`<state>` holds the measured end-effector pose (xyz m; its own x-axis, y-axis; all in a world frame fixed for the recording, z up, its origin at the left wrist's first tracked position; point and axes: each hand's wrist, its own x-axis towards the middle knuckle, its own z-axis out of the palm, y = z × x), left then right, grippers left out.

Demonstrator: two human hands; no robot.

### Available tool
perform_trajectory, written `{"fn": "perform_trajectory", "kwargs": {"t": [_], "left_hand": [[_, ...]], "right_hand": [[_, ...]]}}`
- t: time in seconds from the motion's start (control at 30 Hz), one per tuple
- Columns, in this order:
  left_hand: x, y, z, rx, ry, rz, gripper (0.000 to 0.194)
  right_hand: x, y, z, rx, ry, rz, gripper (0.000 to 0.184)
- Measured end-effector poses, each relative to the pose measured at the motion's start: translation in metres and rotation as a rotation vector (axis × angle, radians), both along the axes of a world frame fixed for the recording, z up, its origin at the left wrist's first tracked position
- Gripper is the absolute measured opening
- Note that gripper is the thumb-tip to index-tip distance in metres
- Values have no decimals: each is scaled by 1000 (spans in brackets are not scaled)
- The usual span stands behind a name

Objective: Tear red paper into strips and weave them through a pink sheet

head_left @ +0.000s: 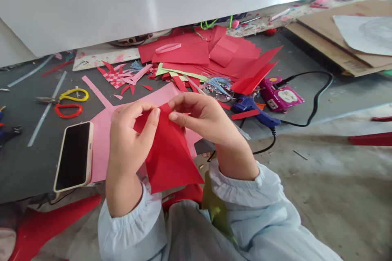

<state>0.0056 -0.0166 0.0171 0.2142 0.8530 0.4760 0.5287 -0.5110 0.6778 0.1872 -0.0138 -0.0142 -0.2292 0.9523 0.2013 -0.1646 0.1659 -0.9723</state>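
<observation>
A sheet of red paper (171, 155) hangs between my hands, its lower end over my lap. My left hand (131, 134) pinches its upper left edge between thumb and fingers. Opposite it, my right hand (199, 116) pinches the upper right edge, thumb towards me. Under my hands lies pink paper (99, 142) on the dark table. Left of that paper rests a phone (74, 157) with a black screen. Beyond the phone lie scissors (65, 101) with yellow and red handles. A woven red and pink paper piece (114, 76) lies past my left hand.
Red paper sheets (183, 55) are piled at the back. On the right are a blue glue gun (257, 111), a purple power box (283, 94) with a black cable (317, 102), and cardboard (324, 45). A white board (122, 8) rises behind the table. Red stools (52, 222) stand below.
</observation>
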Motion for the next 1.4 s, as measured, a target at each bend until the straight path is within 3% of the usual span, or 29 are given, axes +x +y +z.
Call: {"fn": "perform_trajectory", "kwargs": {"t": [0.27, 0.6, 1.07, 1.4], "left_hand": [[5, -5, 1, -84, -35, -5, 7], [8, -6, -4, -124, -181, -20, 6], [10, -9, -7, -158, -199, 5, 9], [6, -10, -5, -74, -104, 90, 8]], "right_hand": [[0, 2, -3, -14, 138, 14, 33], [0, 3, -3, -16, 154, -43, 37], [-1, 1, -4, 80, 187, -96, 30], [6, 2, -4, -61, 159, -9, 37]]}}
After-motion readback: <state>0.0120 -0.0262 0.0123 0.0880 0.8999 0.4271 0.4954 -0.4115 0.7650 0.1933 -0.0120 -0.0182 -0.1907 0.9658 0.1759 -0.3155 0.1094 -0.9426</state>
